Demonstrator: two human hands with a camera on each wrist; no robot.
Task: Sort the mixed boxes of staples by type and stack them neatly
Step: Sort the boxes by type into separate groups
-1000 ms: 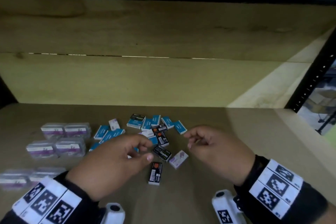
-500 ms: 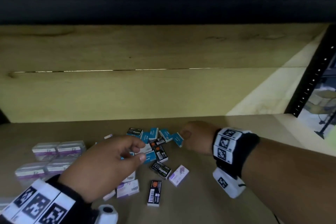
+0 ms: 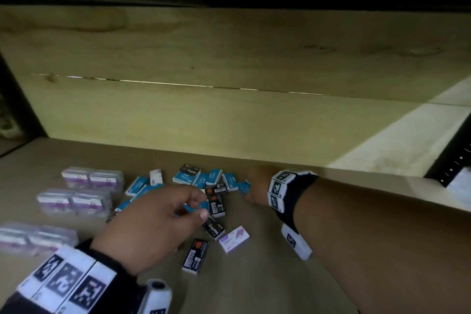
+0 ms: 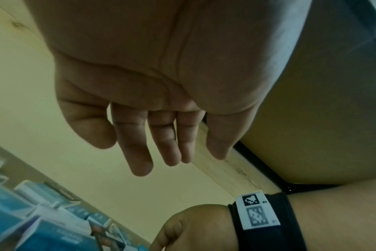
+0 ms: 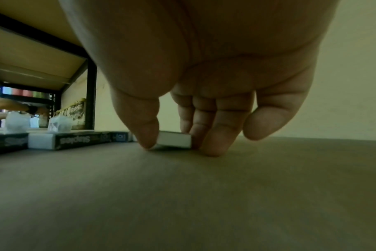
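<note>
- Staple boxes mostly lie mixed just beyond the left hand, whose fingers hang loose, holding nothing.
- Right hand pinches a blue box between thumb and fingers.
- Clear purple packs sit grouped; sorting seems barely begun.

- The right hand hides its own fingers in the head view.
- The small blue cardboard staple box is partly covered by that hand.
- The clear plastic purple-labelled cases are blurred and cut off by the left edge.
- The left hand covers several boxes.
</note>
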